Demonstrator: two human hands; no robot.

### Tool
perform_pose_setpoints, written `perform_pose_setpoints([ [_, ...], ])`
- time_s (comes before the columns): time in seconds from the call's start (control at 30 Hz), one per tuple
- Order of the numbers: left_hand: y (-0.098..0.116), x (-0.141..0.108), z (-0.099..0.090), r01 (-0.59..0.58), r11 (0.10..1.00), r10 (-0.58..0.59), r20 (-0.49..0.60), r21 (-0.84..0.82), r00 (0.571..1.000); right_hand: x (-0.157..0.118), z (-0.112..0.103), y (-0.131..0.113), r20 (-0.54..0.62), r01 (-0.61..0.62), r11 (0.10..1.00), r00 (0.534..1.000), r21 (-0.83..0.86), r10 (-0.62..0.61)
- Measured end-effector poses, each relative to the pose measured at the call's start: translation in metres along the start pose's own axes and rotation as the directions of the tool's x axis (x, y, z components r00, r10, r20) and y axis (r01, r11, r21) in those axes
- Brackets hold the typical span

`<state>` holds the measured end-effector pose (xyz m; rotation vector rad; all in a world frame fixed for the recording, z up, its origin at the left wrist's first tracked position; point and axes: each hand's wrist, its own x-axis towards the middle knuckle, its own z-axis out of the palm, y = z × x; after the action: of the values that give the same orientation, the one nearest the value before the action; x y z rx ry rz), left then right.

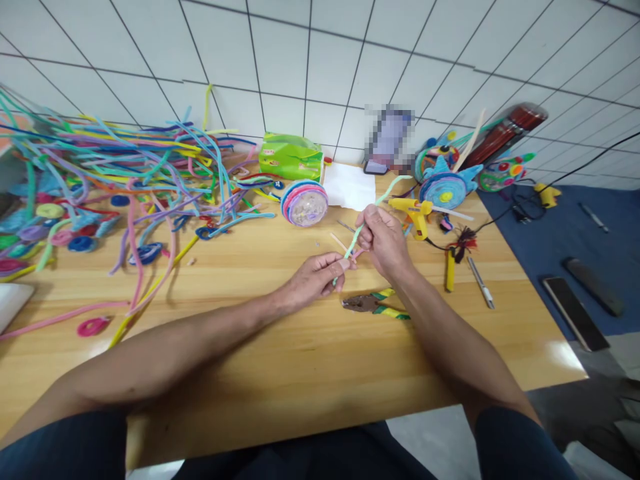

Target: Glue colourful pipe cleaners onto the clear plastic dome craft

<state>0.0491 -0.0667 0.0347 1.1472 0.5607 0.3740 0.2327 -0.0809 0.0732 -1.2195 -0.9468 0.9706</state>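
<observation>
A pale green pipe cleaner point(356, 235) runs between my two hands over the middle of the table. My left hand point(320, 277) pinches its lower end. Higher up, my right hand point(384, 240) is closed on it, and the upper end sticks out past the fingers. Combination pliers point(367, 303) with yellow and green handles lie just below my hands, partly behind my right forearm. Beyond my left hand stands a round coiled piece point(305, 203) in blue, pink and purple. A yellow glue gun point(415, 215) rests right of my right hand.
Many loose pipe cleaners point(165, 153) heap up at the left, with small coils point(93, 325) among them. At the back are a green tissue pack point(291, 157), white paper point(349, 187) and a phone point(390, 140). On the right lie a blue coiled fish shape point(445, 191), a pen point(481, 283) and a yellow cutter point(451, 270).
</observation>
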Motion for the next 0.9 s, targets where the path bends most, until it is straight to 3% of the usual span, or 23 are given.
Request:
perform_pose_setpoints([
  [0.43,0.0063,-0.0009,0.0029,-0.019,1.0,0.019,-0.088,-0.003,0.996,-0.0007,0.0009,0.0029,0.01,-0.009,0.999,1.0,-0.035,0.009],
  [0.9,0.0012,-0.0044,0.0038,-0.018,0.996,0.022,-0.044,0.084,0.999,0.0045,-0.0059,-0.005,0.02,0.006,1.0,1.0,-0.01,-0.006],
])
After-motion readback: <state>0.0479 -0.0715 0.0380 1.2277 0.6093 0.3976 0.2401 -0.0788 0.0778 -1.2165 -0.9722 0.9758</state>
